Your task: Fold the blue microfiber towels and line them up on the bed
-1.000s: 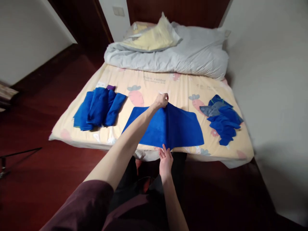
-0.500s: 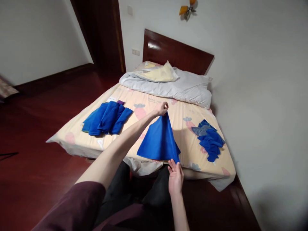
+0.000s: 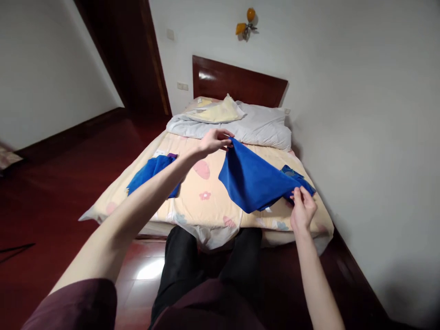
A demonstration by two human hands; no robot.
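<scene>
A blue cloth [image 3: 252, 176] hangs stretched between my two hands above the bed. My left hand [image 3: 217, 140] pinches its upper left corner. Lower and to the right, my right hand [image 3: 303, 207] grips another corner between thumb and fingers. The cloth sags in the middle, its lower edge close to the bedspread. To the left lies a group of blue cloths [image 3: 151, 172], partly hidden behind my left forearm. On the right, a crumpled pile of blue and grey cloths [image 3: 290, 172] is mostly covered by the held cloth and my right hand.
The bed [image 3: 206, 211] has a peach bedspread with a carrot pattern. A grey quilt [image 3: 264, 126] and a yellow pillow [image 3: 223, 110] lie before the dark wooden headboard [image 3: 237, 80]. A white wall [image 3: 360, 137] runs along the right side.
My right hand has moved right and up with its corner, pulling the hanging cloth out sideways. My left hand has shifted slightly left and up. The view has tilted a little.
</scene>
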